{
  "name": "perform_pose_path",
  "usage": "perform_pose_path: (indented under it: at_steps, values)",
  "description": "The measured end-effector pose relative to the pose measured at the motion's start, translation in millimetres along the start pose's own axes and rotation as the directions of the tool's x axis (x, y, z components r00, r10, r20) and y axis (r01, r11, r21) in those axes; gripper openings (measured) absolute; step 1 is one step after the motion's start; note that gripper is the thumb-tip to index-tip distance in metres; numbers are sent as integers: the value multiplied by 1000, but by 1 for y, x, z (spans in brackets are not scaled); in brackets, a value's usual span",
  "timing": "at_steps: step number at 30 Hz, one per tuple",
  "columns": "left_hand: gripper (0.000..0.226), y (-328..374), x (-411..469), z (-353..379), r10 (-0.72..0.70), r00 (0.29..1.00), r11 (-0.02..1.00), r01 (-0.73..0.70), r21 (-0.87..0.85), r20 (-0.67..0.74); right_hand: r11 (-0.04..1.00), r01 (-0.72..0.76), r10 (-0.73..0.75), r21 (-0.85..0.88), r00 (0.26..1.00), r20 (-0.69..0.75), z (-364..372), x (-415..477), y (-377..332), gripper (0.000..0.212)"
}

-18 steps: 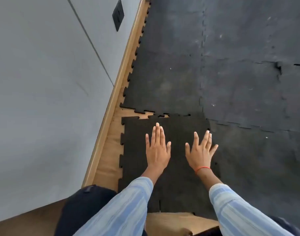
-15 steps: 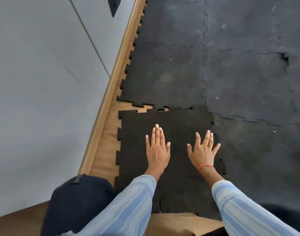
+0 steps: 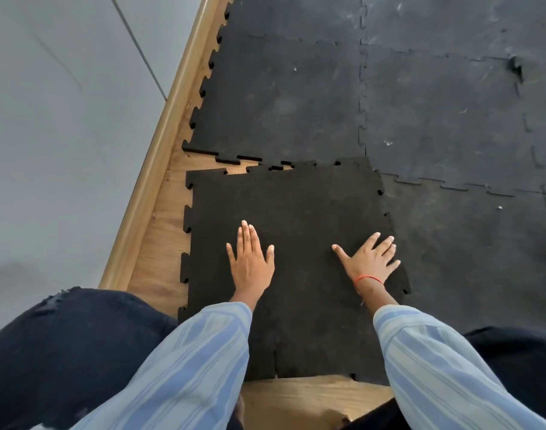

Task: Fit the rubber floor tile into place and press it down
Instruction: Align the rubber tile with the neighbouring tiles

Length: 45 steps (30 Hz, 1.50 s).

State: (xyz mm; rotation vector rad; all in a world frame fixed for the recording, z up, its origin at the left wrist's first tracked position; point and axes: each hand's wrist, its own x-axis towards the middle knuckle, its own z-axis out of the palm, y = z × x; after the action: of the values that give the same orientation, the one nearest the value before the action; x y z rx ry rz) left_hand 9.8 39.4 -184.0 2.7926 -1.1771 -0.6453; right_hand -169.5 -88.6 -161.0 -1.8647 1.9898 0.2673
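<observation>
A black rubber floor tile (image 3: 296,206) with toothed puzzle edges lies on the wooden floor in front of me. Its far edge meets the laid tile (image 3: 281,97) beyond, with a thin gap of wood showing at the far left corner. Its right edge overlaps the laid tile (image 3: 470,249) on the right. My left hand (image 3: 250,264) lies flat on the tile's middle, fingers together and pointing away. My right hand (image 3: 371,261) lies flat near the tile's right edge, fingers spread, a red band on the wrist.
A grey wall (image 3: 57,135) with a light wooden skirting board (image 3: 160,144) runs along the left. A strip of bare wooden floor (image 3: 160,243) shows between skirting and tile. Dark laid tiles (image 3: 451,88) cover the floor ahead and right. My knees in dark trousers (image 3: 73,352) flank the tile.
My right hand has shifted to the right, toward the tile's right edge, with its fingers spread wider. The left hand stays flat near the middle. The view has tilted down.
</observation>
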Motion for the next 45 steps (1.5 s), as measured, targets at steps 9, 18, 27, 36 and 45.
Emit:
perform_pose_path:
  at_steps: [9,18,27,36,45]
  values:
    - [71,-15,6,1,-90,996,996,91,-25,24,995,-91,93,34,994,-50,7,-7,18,128]
    - [111,-45,32,-12,-536,844,840,533,-104,-2,991,-120,124,59,989,-82,4,1,12,137]
    - [119,-49,44,-16,-528,845,820,484,-305,-80,967,-227,232,120,972,-36,-3,7,-4,139]
    - [89,-75,72,-40,-688,725,604,592,-533,26,932,-329,345,153,933,-97,-22,17,13,118]
    - [81,-82,78,-51,-724,680,485,617,-620,110,945,-178,218,276,968,-122,-39,7,21,95]
